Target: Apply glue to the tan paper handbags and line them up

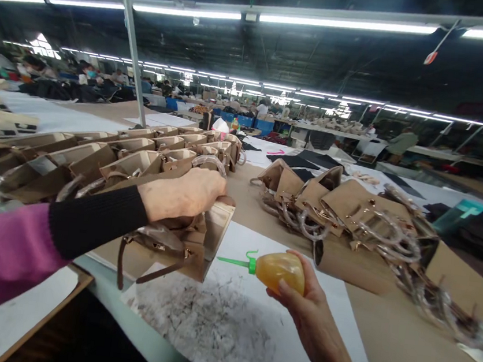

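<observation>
Purple sleeve (6,256) stretching inward, stiff tan bags (82,160) standing in rows, smudged paper (225,324) lying flat, boxy bag (197,245) sitting under bent left hand (185,192), its grip hidden, impossible to tell, right hand (309,299) curling round bulbous amber bottle (281,271) near bag, tapered green nozzle (236,262) pointing leftward.

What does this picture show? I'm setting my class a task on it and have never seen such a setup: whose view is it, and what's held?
There is no machine here, only a person's bare hands. The single picture comes from a camera worn on that person's head, looking forward and down. The right hand holds a bottle of amber liquid, its green nozzle pointing left. The left hand is at the top of a brown bag; its fingers' exact grip is hidden. Below lies a white sheet with dark smudges. More bags stand in rows on the left, and others lie on the right.
</observation>
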Demonstrator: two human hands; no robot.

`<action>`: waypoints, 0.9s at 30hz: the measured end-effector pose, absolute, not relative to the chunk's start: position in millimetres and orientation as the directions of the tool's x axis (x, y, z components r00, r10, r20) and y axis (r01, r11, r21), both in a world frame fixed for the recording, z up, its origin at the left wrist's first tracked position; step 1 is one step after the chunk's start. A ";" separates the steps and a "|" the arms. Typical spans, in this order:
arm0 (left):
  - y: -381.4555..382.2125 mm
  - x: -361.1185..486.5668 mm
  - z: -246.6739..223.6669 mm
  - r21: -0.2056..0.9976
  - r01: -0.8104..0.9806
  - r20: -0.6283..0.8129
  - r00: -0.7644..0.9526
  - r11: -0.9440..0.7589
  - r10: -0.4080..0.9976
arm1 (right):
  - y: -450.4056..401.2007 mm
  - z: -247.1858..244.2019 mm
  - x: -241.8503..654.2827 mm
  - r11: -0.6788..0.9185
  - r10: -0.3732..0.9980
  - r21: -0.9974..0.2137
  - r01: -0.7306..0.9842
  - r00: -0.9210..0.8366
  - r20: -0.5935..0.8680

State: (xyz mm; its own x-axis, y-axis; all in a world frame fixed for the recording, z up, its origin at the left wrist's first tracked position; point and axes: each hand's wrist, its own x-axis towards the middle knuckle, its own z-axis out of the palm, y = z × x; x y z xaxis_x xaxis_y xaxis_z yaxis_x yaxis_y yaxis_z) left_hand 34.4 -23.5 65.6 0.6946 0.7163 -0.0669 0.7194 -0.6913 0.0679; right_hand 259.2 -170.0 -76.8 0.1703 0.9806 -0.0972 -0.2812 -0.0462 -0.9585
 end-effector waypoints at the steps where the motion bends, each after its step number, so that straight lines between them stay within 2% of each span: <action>1: -29.4 36.9 63.9 -0.010 0.741 -0.079 0.669 -0.671 0.739 | -165.2 -78.9 259.5 -0.031 0.982 -0.959 -0.283 0.172 -0.082; 3: -38.0 40.7 52.9 -0.148 0.765 -0.120 0.615 -0.627 0.779 | -157.3 -87.8 258.8 -0.003 0.984 -0.962 -0.272 0.170 -0.051; 5: -40.9 41.4 34.6 -0.202 0.768 -0.126 0.595 -0.608 0.793 | -151.5 -99.7 257.4 0.024 0.985 -0.969 -0.245 0.170 -0.019; 9: -39.7 34.2 -1.1 -0.229 0.734 -0.021 0.653 -0.639 0.757 | -143.6 -118.6 255.9 0.066 0.983 -0.982 -0.177 0.183 0.033; 16: -49.0 27.5 -15.1 -0.231 0.699 -0.002 0.695 -0.676 0.719 | -129.7 -123.1 256.6 0.135 0.963 -0.991 0.025 0.233 0.137; 27: -59.5 25.5 -26.6 -0.268 0.690 0.021 0.702 -0.672 0.712 | -111.0 -168.1 254.0 0.115 0.970 -0.993 0.026 0.213 0.118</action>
